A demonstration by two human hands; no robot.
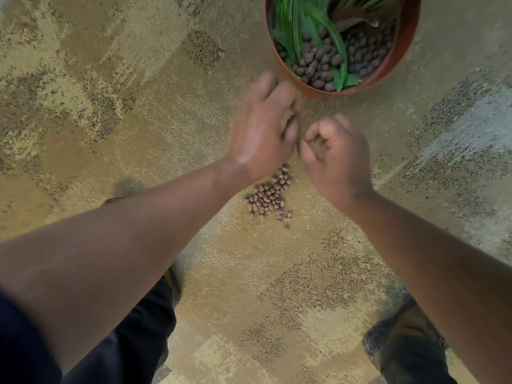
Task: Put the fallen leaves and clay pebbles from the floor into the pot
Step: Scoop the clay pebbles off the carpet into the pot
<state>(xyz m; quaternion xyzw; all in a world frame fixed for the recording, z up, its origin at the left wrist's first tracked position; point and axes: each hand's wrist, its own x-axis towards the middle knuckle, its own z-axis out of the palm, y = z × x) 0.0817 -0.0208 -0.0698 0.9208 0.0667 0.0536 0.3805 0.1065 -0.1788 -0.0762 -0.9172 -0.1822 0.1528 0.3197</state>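
A terracotta pot (399, 55) stands on the carpet at the top right, holding green leaves (329, 34) and brown clay pebbles (321, 65). A small heap of fallen clay pebbles (270, 196) lies on the floor between my arms. My left hand (263, 134) hovers above and beyond the heap, blurred, with its back to me and its fingertips near the pot's rim; its palm side is hidden. My right hand (336, 155) is beside it, its fingers curled into a loose fist around what look like a few pebbles.
Mottled tan and brown carpet (138, 106) covers the floor all round. My dark trouser legs (133, 342) and a dark shoe (404, 347) are at the bottom, just short of the pebble heap.
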